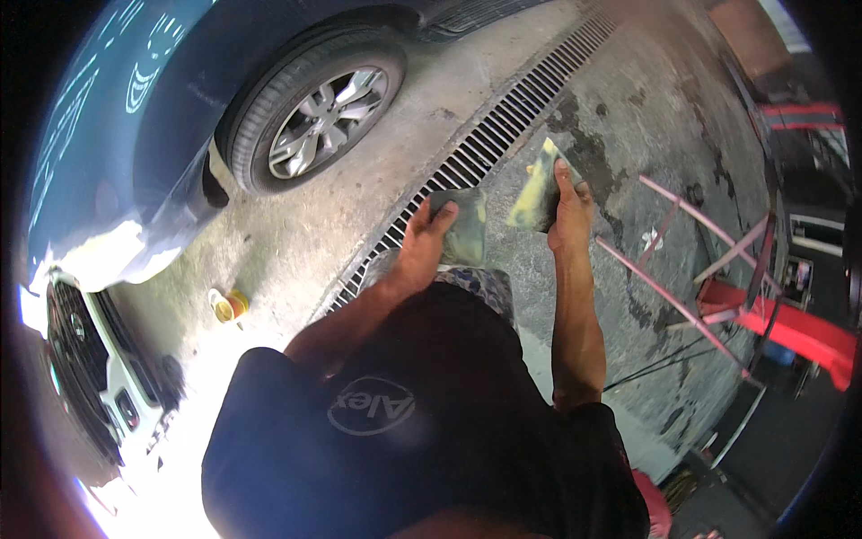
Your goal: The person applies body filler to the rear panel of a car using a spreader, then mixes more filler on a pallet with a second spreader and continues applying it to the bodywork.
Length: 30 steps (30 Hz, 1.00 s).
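My left hand (427, 236) grips a flat grey-green pad or plate (468, 229) by its left side, with the thumb on top. To its right, my right hand (572, 209) holds a flat, thin piece (535, 199) by its right edge, thumb on its face. Yellow and dark smears cover that piece, which is tilted, one corner pointing away from me. A gap separates the two pieces. Their exact kind cannot be told. Both are above the concrete floor, close to a floor drain grate (471, 151).
A dark blue car body (182, 87) with its wheel (323, 121) stands at upper left. A small yellow-and-white container (229, 305) sits on the floor near a white vehicle front (124, 377). At right are a pinkish metal stand (680, 310) and a red panel (801, 330).
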Available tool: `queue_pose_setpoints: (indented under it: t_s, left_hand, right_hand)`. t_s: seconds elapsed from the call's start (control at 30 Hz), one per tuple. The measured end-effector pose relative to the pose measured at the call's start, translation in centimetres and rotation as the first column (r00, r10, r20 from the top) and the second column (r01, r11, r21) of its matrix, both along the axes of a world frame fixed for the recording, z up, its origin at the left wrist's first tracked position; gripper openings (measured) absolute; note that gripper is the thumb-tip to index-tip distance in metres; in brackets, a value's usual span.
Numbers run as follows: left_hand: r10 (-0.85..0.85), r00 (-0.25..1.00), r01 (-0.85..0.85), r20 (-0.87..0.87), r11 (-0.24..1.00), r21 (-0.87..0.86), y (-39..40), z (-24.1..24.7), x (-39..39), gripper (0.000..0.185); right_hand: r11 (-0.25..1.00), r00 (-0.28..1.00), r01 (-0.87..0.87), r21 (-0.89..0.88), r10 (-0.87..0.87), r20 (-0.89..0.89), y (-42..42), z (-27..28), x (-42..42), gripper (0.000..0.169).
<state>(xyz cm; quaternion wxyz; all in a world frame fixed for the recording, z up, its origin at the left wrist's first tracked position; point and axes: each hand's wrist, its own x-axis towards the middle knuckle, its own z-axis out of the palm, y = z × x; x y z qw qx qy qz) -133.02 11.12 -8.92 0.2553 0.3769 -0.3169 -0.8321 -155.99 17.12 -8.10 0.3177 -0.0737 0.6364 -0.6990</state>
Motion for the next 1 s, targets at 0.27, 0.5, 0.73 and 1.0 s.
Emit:
queue_pose_setpoints:
  t_s: [0.27,0.5,0.73,1.0]
  left_hand:
    - [0.108,0.969,-0.027,-0.222,0.941,0.338,-1.7,-1.7,-3.4,0.044]
    - [0.402,0.890,-0.248,0.214,0.823,-0.512,0.7,-8.4,-3.3,0.040]
    - [0.546,0.617,-0.562,0.567,0.810,-0.167,5.9,-9.5,-9.3,0.030]
    - [0.886,0.101,-0.940,0.452,0.234,-0.248,17.8,-8.4,-9.9,0.041]
  right_hand:
    - [0.727,0.727,-0.686,0.031,0.686,0.006,-5.0,-7.7,-3.5,0.027]
    - [0.459,0.042,-0.743,0.487,0.758,-0.651,-4.0,-9.8,-9.1,0.028]
    - [0.104,-0.419,-0.824,0.558,0.550,-0.722,-4.9,-11.7,-8.3,0.047]
    - [0.080,-0.345,-0.847,0.526,0.669,-0.658,-10.4,-15.8,-11.3,0.023]
